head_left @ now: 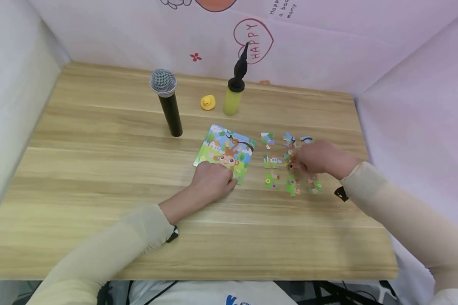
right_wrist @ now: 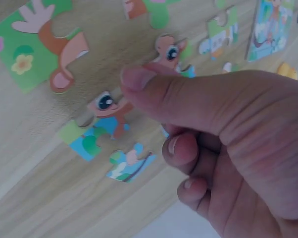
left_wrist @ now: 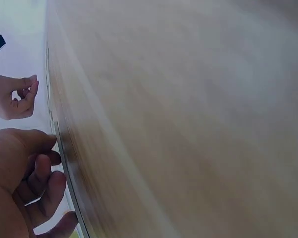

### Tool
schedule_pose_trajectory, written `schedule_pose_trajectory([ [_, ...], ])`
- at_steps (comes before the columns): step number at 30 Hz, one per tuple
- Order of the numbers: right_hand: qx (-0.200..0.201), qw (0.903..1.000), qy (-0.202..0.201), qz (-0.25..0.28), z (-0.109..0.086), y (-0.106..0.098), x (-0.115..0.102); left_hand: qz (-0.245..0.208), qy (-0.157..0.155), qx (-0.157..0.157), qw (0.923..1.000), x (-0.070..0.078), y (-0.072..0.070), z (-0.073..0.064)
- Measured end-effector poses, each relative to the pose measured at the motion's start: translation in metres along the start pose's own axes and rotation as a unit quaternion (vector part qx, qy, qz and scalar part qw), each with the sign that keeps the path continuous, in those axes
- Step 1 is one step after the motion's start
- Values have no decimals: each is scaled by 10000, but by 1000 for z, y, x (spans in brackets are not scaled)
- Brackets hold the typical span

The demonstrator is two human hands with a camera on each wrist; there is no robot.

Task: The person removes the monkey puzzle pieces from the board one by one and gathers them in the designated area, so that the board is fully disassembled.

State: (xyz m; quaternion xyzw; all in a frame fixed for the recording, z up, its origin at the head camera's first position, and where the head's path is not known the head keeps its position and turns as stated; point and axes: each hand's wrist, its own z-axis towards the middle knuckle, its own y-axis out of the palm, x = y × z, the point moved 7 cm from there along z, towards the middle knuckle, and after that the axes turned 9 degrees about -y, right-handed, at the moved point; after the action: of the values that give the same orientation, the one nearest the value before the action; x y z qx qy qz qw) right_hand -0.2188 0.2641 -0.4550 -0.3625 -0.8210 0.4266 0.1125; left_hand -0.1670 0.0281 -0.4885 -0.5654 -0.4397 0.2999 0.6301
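Observation:
My left hand (head_left: 213, 180) rests over the front edge of a picture board (head_left: 225, 148) with a cartoon monkey on it. In the left wrist view, my bent fingertips (left_wrist: 70, 218) and thumb touch the board's thin edge. My right hand (head_left: 322, 159) is low over the jigsaw puzzle pieces, thumb and forefinger drawn together, with no piece visible between them. In the right wrist view, a piece with an eye (right_wrist: 102, 121) lies just below my thumb. A second eye piece (right_wrist: 170, 49) shows past the thumb. The pieces lie in loose rows; my hand partly hides them.
Behind the board stand a microphone (head_left: 169, 106), a yellow rubber duck (head_left: 208, 102) and a yellow-green bottle (head_left: 233, 101) with a black nozzle top. The wooden table (head_left: 99, 169) meets a printed white cloth backdrop (head_left: 137, 42) at the rear.

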Motion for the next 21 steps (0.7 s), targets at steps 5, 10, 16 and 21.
schedule_pose_trajectory([
  [5,353,9993,41,-142,8,-15,-10,40,-88,-317,9995,-10,1,0],
  [10,504,9984,110,-236,11,-22,-18,-71,-16,-440,9990,-18,-1,0],
  [16,827,9958,154,-368,12,-28,-23,-94,93,-82,9999,-20,-5,0],
  [21,2885,9552,72,-651,12,-54,-40,-426,49,660,9969,-32,-17,-9],
])
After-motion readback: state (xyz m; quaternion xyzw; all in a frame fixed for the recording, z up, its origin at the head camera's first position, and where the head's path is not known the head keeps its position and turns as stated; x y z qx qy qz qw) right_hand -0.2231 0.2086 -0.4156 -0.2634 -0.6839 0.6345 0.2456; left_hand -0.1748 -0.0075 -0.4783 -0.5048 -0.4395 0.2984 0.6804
